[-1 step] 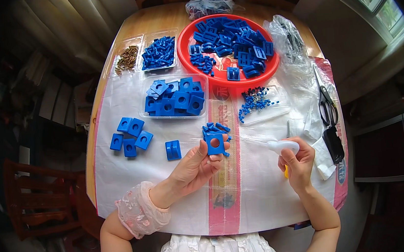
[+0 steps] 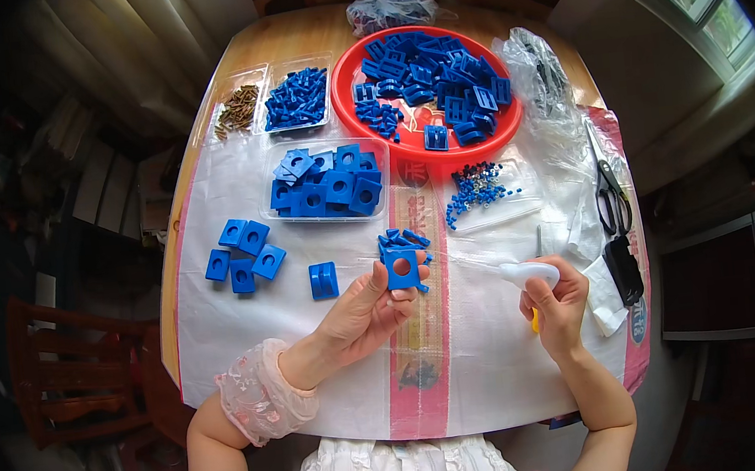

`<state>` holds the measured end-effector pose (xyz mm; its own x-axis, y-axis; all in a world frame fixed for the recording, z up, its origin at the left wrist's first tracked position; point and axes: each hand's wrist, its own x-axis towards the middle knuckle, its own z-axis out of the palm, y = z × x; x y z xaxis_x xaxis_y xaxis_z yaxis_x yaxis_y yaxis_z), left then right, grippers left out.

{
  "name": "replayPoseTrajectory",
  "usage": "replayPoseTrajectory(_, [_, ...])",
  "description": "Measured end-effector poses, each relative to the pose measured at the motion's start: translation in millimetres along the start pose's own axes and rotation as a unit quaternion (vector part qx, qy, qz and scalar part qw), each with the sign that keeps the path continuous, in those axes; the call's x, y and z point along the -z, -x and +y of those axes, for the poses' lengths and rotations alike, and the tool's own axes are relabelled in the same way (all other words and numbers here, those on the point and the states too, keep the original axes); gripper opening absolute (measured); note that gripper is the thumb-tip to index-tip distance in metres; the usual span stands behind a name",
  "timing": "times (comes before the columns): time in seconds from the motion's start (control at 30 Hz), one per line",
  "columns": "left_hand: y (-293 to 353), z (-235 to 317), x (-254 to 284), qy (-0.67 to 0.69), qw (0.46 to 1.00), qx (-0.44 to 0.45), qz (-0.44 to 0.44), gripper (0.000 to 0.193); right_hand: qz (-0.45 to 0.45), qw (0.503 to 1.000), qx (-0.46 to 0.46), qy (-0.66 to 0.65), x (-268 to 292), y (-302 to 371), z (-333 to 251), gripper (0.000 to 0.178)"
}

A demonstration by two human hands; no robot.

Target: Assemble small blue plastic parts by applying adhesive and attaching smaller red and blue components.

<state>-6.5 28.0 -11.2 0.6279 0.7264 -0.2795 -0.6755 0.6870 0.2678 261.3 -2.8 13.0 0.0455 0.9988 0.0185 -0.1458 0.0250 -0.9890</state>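
One blue holed square (image 2: 396, 284), pinched in our left hand (image 2: 359, 318), best kept steady, hole uncovered. Right of that grip: one white bottle (image 2: 533, 272), grasped in our right hand (image 2: 563, 306), best squeezed lightly. Just beyond the left grip: blue pegs (image 2: 414, 237).

The left hand (image 2: 356, 320) grips 1 blue holed square (image 2: 405, 282) while the right hand (image 2: 560, 308) holds 1 white nozzled bottle (image 2: 532, 272).

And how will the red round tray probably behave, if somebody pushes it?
The red round tray is probably stiff: its rim holds a smooth curve. It seems unlikely to tip, being wide, but the loosely heaped blue parts might shift.
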Motion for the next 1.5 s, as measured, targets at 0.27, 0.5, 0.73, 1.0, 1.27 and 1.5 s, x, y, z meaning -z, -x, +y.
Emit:
replayPoseTrajectory(0.27, [0.3,0.6,-2.0,-0.001,1.0,0.004,-0.006,0.064,-0.006,1.0,0.001,0.002,0.9,-0.4,-0.4,0.016])
replayPoseTrajectory(0.5, [0.4,1.0,-2.8,-0.01,1.0,0.006,-0.001,0.064,-0.005,1.0,0.0,0.007,1.0,-0.5,-0.7,0.015])
replayPoseTrajectory(0.73, [0.0,0.4,-1.6,-0.001,1.0,0.008,-0.003,0.062,-0.003,1.0,0.0,0.001,0.6,0.0,-0.1,0.015])
replayPoseTrajectory(1.0, [0.4,0.5,-1.5,0.004,1.0,0.006,-0.003,0.061,-0.002,1.0,-0.001,0.001,-0.7,-0.3,-2.2,0.015])
replayPoseTrajectory(1.27, [-0.2,0.3,-0.2,0.003,1.0,0.009,0.001,0.062,-0.004,1.0,0.002,0.007,0.5,0.2,-0.7,0.014])
replayPoseTrajectory(1.5, [0.1,0.3,-1.5,-0.003,1.0,0.007,0.003,0.062,-0.004,1.0,0.002,0.009,1.0,0.3,-1.0,0.014])
